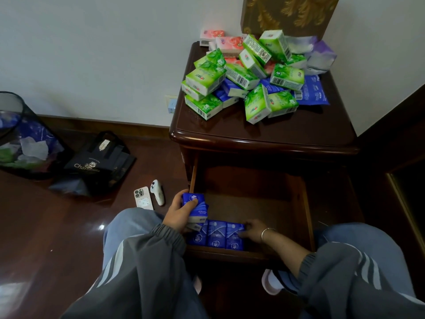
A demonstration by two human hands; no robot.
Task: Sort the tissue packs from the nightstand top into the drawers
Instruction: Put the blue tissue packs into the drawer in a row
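A dark wooden nightstand (264, 132) carries a heap of tissue packs: green ones (207, 79), blue ones (232, 88), pink ones (230, 42) and purple ones (322, 54). Its drawer (253, 203) is pulled out below. Three blue packs (216, 234) stand in a row along the drawer's front edge. My left hand (178, 211) grips a stack of blue packs (195, 207) over the drawer's front left corner. My right hand (251, 230) rests inside the drawer, fingers touching the rightmost pack of the row.
On the floor to the left lie a phone (143, 198) and a white handheld device (157, 192), behind them a black shopping bag (99, 162) and a mesh bin (20, 137). My knees flank the drawer. A patterned box (289, 14) stands behind the pile.
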